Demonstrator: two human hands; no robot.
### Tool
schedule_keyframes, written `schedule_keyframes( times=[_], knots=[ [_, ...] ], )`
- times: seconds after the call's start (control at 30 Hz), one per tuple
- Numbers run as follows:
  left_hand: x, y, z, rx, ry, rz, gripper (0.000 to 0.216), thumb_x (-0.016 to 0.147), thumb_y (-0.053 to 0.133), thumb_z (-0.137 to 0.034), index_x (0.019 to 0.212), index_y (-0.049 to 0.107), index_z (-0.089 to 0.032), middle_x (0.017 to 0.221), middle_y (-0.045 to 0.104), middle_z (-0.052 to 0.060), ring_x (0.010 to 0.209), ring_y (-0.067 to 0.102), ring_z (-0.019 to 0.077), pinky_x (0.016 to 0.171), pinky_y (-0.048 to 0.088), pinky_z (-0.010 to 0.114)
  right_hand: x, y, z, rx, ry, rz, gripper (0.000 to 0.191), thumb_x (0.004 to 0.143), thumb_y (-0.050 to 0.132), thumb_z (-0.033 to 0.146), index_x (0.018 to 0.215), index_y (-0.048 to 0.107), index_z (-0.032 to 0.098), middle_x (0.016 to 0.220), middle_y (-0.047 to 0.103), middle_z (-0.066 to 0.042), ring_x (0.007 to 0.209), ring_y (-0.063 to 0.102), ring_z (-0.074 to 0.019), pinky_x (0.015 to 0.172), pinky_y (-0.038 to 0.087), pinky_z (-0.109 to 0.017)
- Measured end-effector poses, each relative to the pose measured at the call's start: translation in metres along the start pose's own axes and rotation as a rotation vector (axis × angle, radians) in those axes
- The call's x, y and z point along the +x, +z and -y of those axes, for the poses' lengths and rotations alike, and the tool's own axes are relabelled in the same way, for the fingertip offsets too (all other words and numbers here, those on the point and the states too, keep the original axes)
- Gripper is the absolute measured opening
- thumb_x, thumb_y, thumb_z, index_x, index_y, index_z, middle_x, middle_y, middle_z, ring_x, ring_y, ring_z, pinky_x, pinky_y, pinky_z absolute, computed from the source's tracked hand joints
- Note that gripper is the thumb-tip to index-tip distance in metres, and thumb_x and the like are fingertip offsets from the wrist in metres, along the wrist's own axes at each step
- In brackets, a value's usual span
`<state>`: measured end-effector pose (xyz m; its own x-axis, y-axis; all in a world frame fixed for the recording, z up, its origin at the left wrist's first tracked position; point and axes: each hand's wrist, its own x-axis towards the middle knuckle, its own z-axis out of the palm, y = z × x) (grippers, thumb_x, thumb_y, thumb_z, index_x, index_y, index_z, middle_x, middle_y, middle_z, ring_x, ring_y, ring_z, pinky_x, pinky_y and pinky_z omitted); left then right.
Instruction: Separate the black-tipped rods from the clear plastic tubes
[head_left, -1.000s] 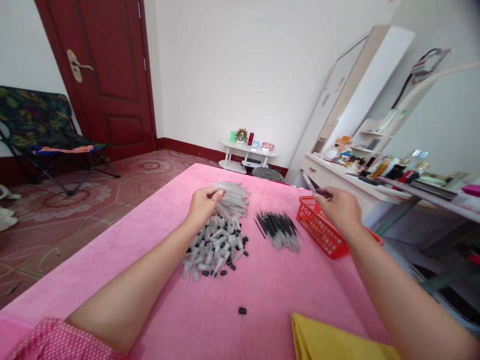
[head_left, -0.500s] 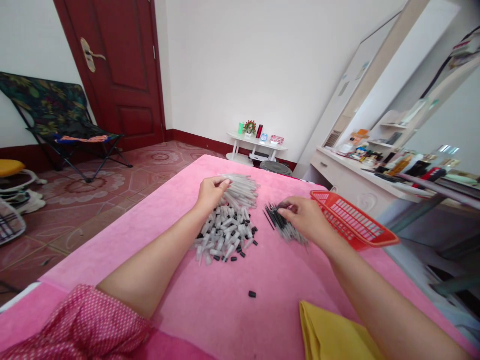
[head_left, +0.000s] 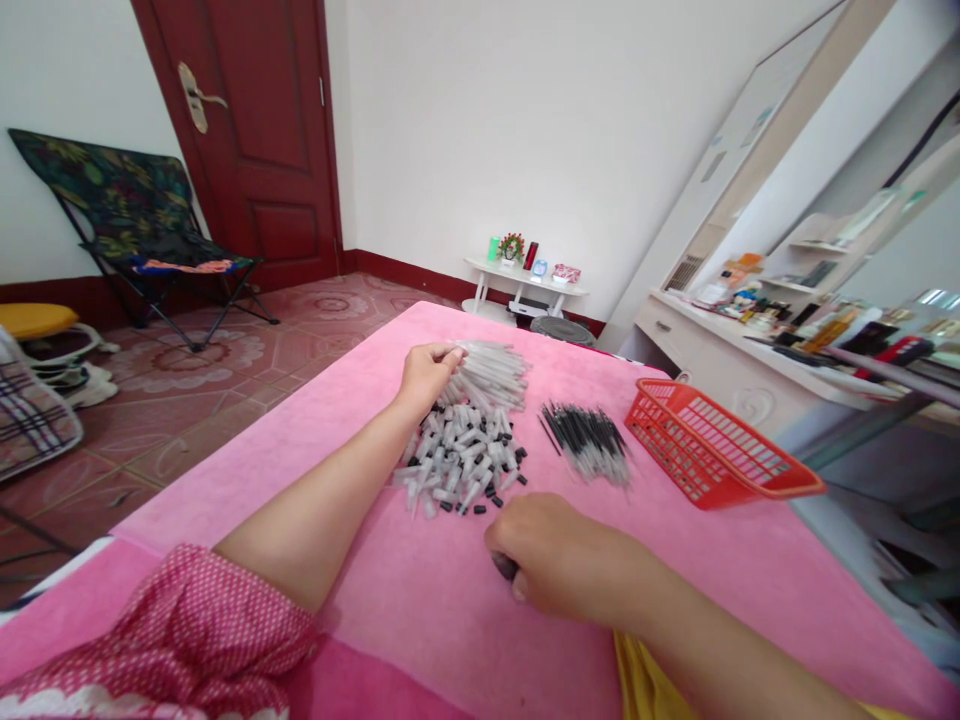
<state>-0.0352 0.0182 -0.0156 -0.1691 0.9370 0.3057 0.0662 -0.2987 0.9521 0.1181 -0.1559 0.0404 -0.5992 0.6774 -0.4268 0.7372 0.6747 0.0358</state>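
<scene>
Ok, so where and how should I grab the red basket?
I'd grip the red basket by its near-end rim, coming from above and the right. It sits upright, open top up, with that rim jutting outward like a lip, and the black sticks lie off its left side, so the right seems less crowded.

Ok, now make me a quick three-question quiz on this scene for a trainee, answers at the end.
1. True or false: the red plastic lattice basket stands to the right of the pile of thin black-and-translucent sticks.
2. Which hand is nearer the fanned pile of long translucent tubes?
3. What partly hides the folded yellow cloth: A, the red basket; B, the bare right forearm; C, the door?

Key: 1. True. 2. The left hand. 3. B.
</scene>
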Motion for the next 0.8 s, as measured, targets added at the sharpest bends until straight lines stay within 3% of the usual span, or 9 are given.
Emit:
schedule_keyframes(
  times=[0.13,0.27,0.37,0.47,0.57,0.8],
  knots=[
    [0.001,-0.002,0.001,0.004,0.011,0.001,0.031,0.069,0.058,-0.035,0.083,0.071,-0.011,0.075,0.069,0.009,0.06,0.058,0.0133,0.051,0.041,0.022,0.005,-0.007,-0.027,0.06,0.067,-0.127,0.018,0.062,0.058,0.009,0.071,0.07,0.018,0.072,0.07,-0.009,0.066,0.063,-0.0207,0.05,0.032,-0.025],
    [0.004,-0.006,0.005,0.037,0.009,-0.036,0.032,0.07,0.058,-0.036,0.085,0.071,-0.011,0.075,0.069,0.009,0.059,0.057,0.0125,0.051,0.041,0.021,0.021,-0.018,-0.071,0.033,0.437,-0.348,0.017,0.064,0.057,0.012,0.073,0.07,0.019,0.078,0.07,-0.011,0.073,0.063,-0.0235,0.054,0.035,-0.027],
    [0.005,-0.008,0.009,0.051,-0.03,-0.042,0.031,0.069,0.058,-0.036,0.084,0.071,-0.011,0.076,0.07,0.008,0.058,0.057,0.0124,0.051,0.041,0.021,0.036,-0.02,-0.092,0.098,0.573,-0.425,0.012,0.067,0.063,0.025,0.074,0.069,0.019,0.083,0.068,-0.013,0.077,0.063,-0.0253,0.06,0.04,-0.03],
    [0.006,-0.008,0.015,0.079,-0.067,-0.023,0.031,0.07,0.058,-0.035,0.086,0.071,-0.011,0.079,0.07,0.009,0.058,0.058,0.0129,0.048,0.04,0.021,0.054,-0.019,-0.096,0.164,0.613,-0.508,0.019,0.071,0.062,0.035,0.077,0.068,0.019,0.085,0.068,-0.014,0.081,0.063,-0.0261,0.065,0.042,-0.032],
    [0.007,-0.008,0.018,0.097,-0.072,-0.011,0.033,0.071,0.057,-0.035,0.088,0.071,-0.01,0.08,0.07,0.01,0.058,0.057,0.013,0.045,0.038,0.02,0.075,-0.017,-0.089,0.181,0.583,-0.577,0.021,0.075,0.057,0.034,0.083,0.068,0.019,0.091,0.068,-0.013,0.088,0.063,-0.0255,0.069,0.043,-0.032],
    [0.006,-0.006,0.017,0.104,-0.045,0.006,0.03,0.072,0.056,-0.032,0.086,0.071,-0.009,0.075,0.07,0.009,0.055,0.055,0.0121,0.046,0.038,0.02,0.112,-0.012,-0.077,0.133,0.683,-0.542,0.027,0.074,0.057,0.034,0.092,0.068,0.017,0.096,0.068,-0.013,0.093,0.062,-0.0263,0.073,0.046,-0.032]
  ],
)
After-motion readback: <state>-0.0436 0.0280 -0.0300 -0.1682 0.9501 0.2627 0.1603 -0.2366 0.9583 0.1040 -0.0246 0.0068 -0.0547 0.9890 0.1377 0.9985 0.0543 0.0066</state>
